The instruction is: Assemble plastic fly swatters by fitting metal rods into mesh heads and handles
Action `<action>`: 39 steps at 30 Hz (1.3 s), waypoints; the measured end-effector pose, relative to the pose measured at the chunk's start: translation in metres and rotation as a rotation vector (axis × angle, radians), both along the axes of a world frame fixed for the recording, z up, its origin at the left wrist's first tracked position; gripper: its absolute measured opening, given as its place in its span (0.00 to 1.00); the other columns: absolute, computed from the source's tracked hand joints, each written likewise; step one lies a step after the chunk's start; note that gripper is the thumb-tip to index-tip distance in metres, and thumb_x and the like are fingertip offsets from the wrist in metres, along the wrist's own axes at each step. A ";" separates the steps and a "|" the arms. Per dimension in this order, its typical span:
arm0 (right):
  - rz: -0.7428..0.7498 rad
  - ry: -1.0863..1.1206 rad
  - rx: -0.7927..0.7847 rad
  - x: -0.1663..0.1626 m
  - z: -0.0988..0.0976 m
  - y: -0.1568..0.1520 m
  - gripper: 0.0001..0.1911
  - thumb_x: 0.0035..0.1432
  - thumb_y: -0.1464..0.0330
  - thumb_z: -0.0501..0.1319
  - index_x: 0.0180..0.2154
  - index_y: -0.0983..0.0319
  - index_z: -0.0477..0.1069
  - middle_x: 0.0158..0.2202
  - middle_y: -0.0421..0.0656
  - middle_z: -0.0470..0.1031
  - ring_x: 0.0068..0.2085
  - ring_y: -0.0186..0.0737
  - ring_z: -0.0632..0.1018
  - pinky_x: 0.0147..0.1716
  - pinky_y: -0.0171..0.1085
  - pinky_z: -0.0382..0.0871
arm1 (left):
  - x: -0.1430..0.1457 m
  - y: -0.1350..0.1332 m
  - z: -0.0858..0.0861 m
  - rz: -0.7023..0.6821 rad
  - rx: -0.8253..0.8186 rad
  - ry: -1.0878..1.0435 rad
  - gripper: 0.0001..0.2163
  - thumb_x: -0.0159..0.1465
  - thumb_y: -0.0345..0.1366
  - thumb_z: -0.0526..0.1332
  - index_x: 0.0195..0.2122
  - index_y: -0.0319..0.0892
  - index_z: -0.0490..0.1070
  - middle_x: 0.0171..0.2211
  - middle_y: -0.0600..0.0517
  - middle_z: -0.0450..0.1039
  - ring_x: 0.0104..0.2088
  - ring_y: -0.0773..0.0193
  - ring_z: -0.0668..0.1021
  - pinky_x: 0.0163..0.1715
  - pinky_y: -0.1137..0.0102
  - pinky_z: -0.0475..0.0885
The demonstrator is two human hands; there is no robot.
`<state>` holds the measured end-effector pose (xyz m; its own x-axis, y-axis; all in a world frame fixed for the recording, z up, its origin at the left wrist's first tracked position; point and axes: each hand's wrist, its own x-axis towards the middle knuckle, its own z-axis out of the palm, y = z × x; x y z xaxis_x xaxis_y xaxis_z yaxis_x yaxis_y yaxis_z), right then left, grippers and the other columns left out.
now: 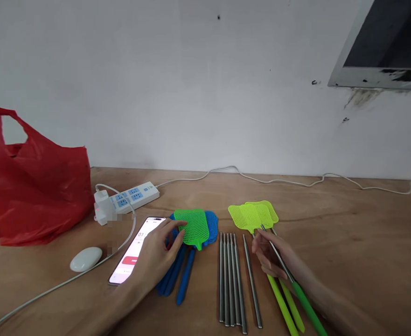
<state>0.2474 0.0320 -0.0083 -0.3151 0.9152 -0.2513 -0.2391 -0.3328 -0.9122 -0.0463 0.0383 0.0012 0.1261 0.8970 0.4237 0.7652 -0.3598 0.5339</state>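
My left hand [161, 247] is at the left edge of a green mesh fly swatter head [194, 227], thumb and forefinger closed on it. The head overlaps a pile of blue fly swatters [211, 226] with blue handles [185, 277]. My right hand [273, 254] holds a thin metal rod with a green handle [306, 305], its bare tip pointing up and left. Under and beside that hand lie yellow-green fly swatters [249, 217]. Between my hands, several loose metal rods [230, 280] lie side by side, with one rod [252, 282] slightly apart.
A lit phone [140, 245] lies partly behind my left wrist. A white power strip [135, 196] with a plugged-in charger and cable, a white mouse-like object [86, 259] and a red plastic bag [33, 186] are on the left. A thin cord [278, 180] runs along the wall.
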 end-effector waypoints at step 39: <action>-0.078 0.066 0.252 -0.011 0.000 -0.024 0.12 0.59 0.58 0.68 0.39 0.59 0.82 0.45 0.50 0.82 0.40 0.42 0.83 0.39 0.39 0.78 | 0.012 -0.023 -0.005 -0.492 -0.013 0.136 0.09 0.74 0.40 0.53 0.44 0.45 0.71 0.38 0.50 0.77 0.38 0.57 0.80 0.37 0.68 0.72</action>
